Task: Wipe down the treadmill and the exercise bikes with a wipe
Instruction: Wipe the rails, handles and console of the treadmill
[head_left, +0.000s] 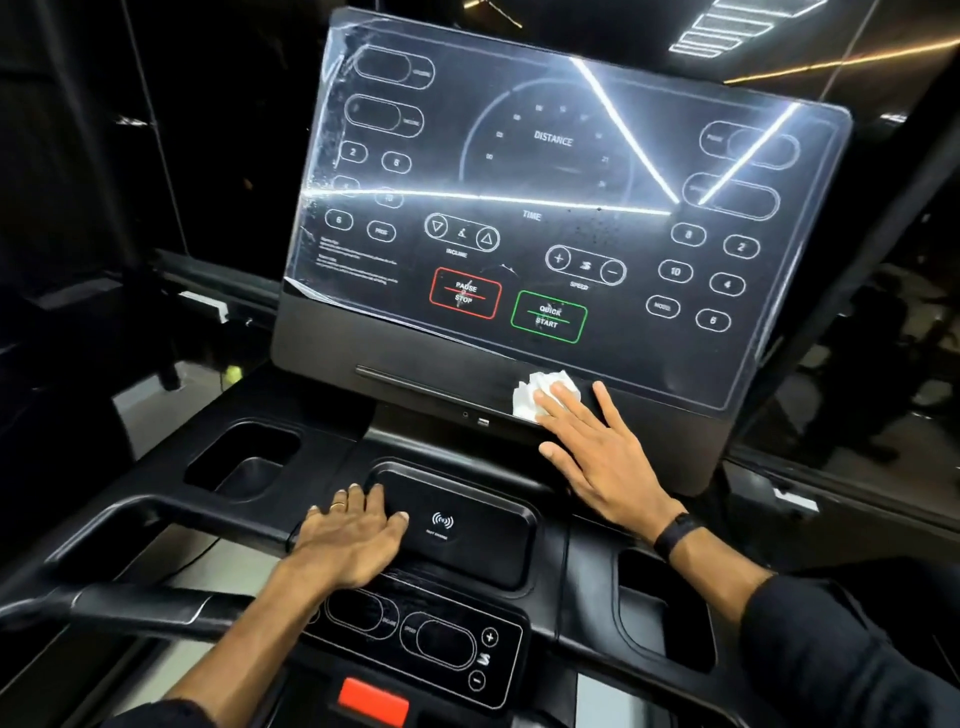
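Observation:
The black treadmill console (550, 208) fills the view, its glossy panel printed with DISTANCE, PAUSE STOP and QUICK START. A crumpled white wipe (535, 392) lies against the matte lower edge of the console, below QUICK START. My right hand (597, 452) lies flat with its fingertips pressing on the wipe; a black band is on the wrist. Lower down, my left hand (350, 540) rests flat on the left edge of the wireless charging pad (467, 525), fingers spread, a ring on one finger, holding nothing.
Recessed cup holders sit left (244, 462) and right (665, 608) of the pad. A curved handrail (135, 525) runs at lower left. A small control panel (431, 639) and a red stop button (373, 699) are near the bottom. The room around is dark.

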